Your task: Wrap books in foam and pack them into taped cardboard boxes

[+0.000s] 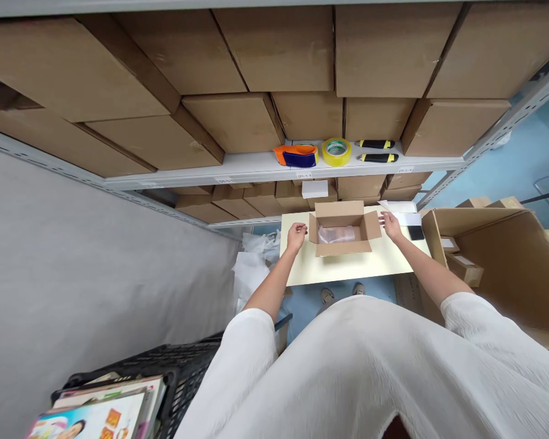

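Observation:
An open cardboard box (343, 247) stands on a pale yellow table with its flaps folded outward. Inside it lies something wrapped in clear plastic (336, 235); its kind cannot be made out. My left hand (297, 235) is just left of the box, close to the left flap, with its fingers curled together; whether anything is in them is hidden. On the other side, my right hand (390, 224) is at the edge of the right flap (373, 225), its fingers apart. A sheet of white paper (391, 207) lies just beyond that hand.
A dark phone (416, 233) lies at the table's right. The shelf (256, 164) above holds cardboard boxes, an orange-and-blue tape dispenser (297, 156), yellow tape (336, 152) and two utility knives (377, 157). A large carton (507, 268) with small boxes stands right; a black crate (187, 378), lower left.

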Tool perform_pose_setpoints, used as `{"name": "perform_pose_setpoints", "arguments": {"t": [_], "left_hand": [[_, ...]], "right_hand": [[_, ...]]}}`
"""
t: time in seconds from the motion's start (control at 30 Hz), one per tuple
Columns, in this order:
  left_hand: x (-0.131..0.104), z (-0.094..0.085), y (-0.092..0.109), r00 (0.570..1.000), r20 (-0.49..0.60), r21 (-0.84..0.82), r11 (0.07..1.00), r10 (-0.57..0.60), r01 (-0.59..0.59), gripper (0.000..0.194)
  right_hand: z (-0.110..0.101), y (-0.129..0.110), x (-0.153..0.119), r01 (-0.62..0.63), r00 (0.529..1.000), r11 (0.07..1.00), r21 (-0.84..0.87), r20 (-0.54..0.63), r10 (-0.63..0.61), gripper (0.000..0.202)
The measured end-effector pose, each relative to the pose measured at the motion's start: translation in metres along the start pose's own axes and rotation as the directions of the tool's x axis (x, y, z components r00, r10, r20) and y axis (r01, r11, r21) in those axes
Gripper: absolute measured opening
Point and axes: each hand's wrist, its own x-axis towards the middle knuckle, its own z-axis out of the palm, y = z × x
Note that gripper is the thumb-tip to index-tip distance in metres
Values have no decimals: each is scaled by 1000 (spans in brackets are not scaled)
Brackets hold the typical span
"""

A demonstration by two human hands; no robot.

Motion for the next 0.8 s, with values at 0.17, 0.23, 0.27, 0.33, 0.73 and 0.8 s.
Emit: {"name": "perform_pose_setpoints", "arguments": {"t": [0.17,0.23,0.27,0.33,0.73,0.8], "left_hand": [[3,2,-7,998,53,30,999,33,-34,14],[5,5,-7,996,60,27,997,73,-75,20],[6,6,-7,993,63,30,995,97,-99,23],[7,10,-6,987,94,60,989,129,-134,26],[1,-13,-16,796,558,285,847,234,-448,61],[-2,-24,-21,736,642,298,814,215,-499,78]], "right_hand": [[6,5,1,-265,964,921,286,47,263,38],[11,3,0,-245,969,938,246,87,230,43],[14,1,1,-225,973,951,212,102,207,46],[21,-2,3,-172,981,977,127,112,158,51],[48,-6,18,-42,981,982,-183,179,75,98],[46,-8,18,-35,978,989,-146,201,64,98]]}}
